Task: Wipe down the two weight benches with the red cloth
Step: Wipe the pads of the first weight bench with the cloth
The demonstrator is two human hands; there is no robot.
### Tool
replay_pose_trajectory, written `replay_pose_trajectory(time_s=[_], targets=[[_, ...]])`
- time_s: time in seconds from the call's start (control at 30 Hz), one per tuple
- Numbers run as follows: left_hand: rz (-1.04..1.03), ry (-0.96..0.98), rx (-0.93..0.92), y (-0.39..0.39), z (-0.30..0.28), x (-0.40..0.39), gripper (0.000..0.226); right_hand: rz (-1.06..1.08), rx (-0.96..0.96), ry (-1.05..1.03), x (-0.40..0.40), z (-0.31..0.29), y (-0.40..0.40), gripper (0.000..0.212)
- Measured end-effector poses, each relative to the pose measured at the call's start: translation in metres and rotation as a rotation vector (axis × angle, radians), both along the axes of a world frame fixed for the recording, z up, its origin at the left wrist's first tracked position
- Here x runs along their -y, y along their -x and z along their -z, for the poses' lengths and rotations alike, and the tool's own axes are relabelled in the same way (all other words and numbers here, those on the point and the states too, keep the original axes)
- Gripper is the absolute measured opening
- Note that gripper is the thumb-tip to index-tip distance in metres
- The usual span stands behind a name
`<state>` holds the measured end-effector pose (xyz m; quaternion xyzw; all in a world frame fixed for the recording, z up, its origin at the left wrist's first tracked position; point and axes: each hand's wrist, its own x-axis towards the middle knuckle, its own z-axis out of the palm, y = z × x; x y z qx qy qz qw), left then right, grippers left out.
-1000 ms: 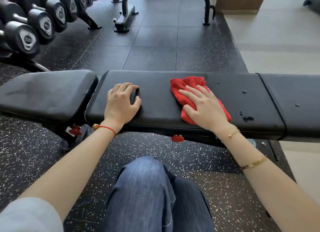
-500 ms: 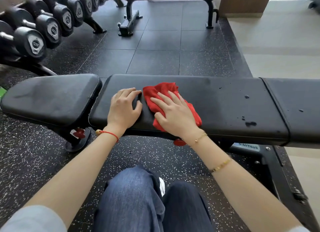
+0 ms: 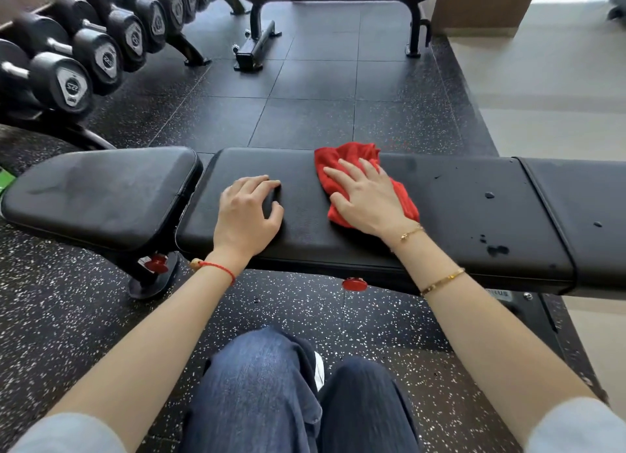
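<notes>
Red cloth (image 3: pixel 342 156) slid right; right hand (image 3: pixel 367 200) grip flat atop, fingers straight, pressing onto bench (image 3: pixel 457 215).

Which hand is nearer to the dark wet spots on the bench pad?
Right. The right hand presses the red cloth on the bench pad, just left of the wet spots. The left hand rests farther left.

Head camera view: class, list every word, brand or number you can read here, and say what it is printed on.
"522" or similar, unsure: end cap of the nearest dumbbell.
"...LUS", partly hidden: plate on the bench frame.
Other dumbbell caps: too blurred to read.
</notes>
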<state>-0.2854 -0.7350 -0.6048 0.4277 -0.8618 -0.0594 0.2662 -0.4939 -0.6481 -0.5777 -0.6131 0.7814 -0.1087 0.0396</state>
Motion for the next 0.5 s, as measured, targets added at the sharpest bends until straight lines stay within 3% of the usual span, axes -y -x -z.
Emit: replay_pose_trajectory(time_s=[0.17,0.3,0.5], targets=[[0.020,0.004,-0.008,-0.003,0.001,0.002,0.037,-0.119,0.007,0.044,-0.050,0.002,-0.007,0.057],[0.024,0.009,-0.005,-0.003,0.002,0.001,0.038,0.038,0.011,0.086,-0.064,0.003,0.035,0.057],[0.002,-0.005,-0.020,-0.001,0.002,0.001,0.040,0.255,-0.008,0.035,-0.008,0.001,0.053,0.053]])
